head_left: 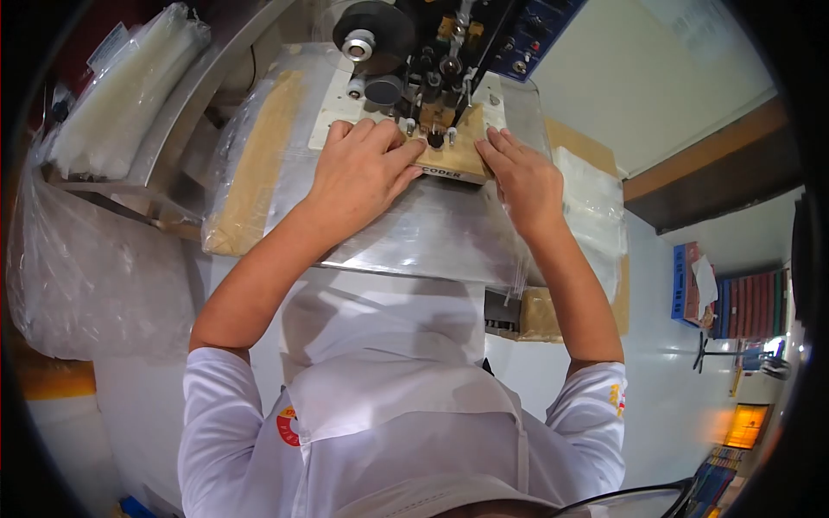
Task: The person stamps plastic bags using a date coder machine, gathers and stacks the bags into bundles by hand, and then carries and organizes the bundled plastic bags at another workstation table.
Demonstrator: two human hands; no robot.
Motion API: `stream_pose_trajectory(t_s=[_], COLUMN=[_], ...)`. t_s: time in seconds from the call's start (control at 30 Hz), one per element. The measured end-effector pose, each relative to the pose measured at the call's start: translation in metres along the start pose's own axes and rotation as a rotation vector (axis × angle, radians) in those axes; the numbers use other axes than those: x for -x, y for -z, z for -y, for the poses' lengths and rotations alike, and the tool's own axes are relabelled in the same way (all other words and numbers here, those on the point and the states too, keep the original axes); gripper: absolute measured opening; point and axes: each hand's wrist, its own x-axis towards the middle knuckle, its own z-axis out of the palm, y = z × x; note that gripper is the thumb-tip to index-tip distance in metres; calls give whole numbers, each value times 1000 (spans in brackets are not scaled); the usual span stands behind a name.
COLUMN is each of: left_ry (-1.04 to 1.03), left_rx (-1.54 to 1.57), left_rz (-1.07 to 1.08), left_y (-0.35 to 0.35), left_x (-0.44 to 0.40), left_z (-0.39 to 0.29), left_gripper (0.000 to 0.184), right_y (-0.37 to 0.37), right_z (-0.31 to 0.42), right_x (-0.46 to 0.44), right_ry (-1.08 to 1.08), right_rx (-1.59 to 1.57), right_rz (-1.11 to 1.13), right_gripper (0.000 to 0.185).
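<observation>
A coding machine stands at the far side of the bench, with a tan plate [467,157] at its front marked "CODER". My left hand [363,168] lies at the plate's left front corner, its fingers bent and its thumb and index finger close together; what is between them, if anything, cannot be made out. At the right edge of the plate rests my right hand [528,181], fingers stretched out side by side and pointing to the machine. A dark knob [436,139] sits between both hands.
A black reel [373,33] and a blue control panel [540,30] belong to the machine. Clear plastic bags [591,203] lie on the right, and a brown-and-clear plastic bundle [255,164] on the left. More plastic bags [129,95] fill a metal tray further left.
</observation>
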Motion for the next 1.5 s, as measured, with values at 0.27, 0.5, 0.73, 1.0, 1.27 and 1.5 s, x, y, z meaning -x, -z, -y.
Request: stream_pose_trajectory(t_s=[0.27, 0.5, 0.73, 1.0, 1.27, 1.5], left_ry=[-56, 53, 67, 32, -158, 445], left_rx=[253, 312, 459, 439, 305, 1264], left_rz=[366, 555, 554, 584, 190, 24], left_y=[47, 43, 45, 52, 73, 99], left_x=[32, 50, 43, 29, 15, 49], left_z=[-30, -23, -23, -22, -42, -31], left_gripper=[51, 61, 41, 34, 26, 17], right_y=[45, 5, -48, 8, 98, 111], right_z=[-100, -131, -104, -89, 65, 87], right_x=[76, 265, 307, 209, 47, 42], right_ry=[-239, -553, -711, -632, -65, -521], right_rx=[243, 270, 126, 156, -535, -1321], right_rz=[-144, -73, 105, -377, 19, 260], right_gripper=[43, 37, 40, 47, 41, 20])
